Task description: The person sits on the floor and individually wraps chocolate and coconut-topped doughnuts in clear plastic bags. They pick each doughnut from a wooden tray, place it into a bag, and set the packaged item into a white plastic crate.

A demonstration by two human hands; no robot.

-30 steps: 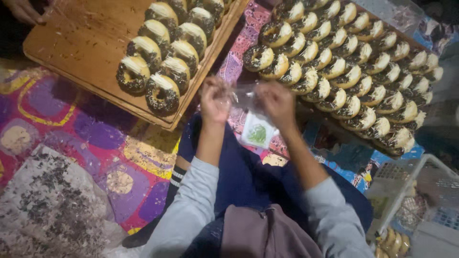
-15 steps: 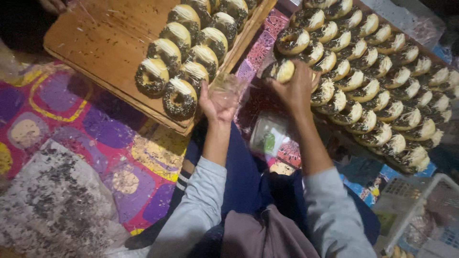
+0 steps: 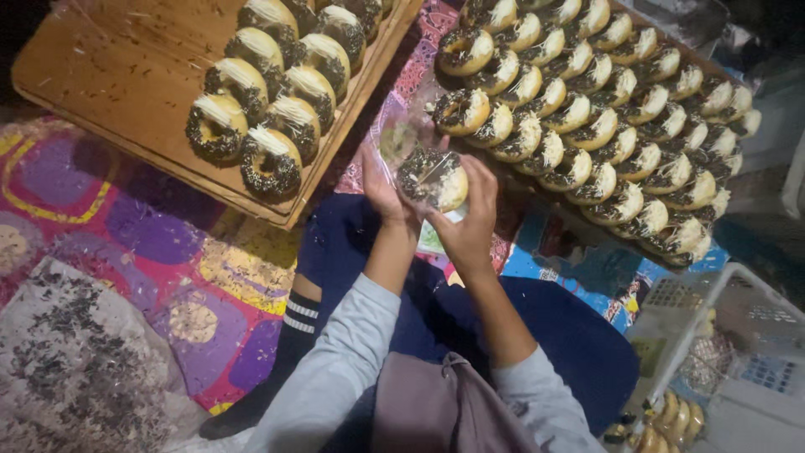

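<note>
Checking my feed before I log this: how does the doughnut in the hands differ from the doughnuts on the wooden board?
The held doughnut sits inside a clear plastic bag, gripped by the left hand and right hand; the board doughnuts lie bare. The held one is lifted over the lap; the board ones rest in rows on the wooden board. Both have dark sprinkles and pale topping.

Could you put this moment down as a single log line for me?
left hand: holds clear bag open | right hand: grip on doughnut at bag mouth | wooden tray left | doughnut rows right
</note>
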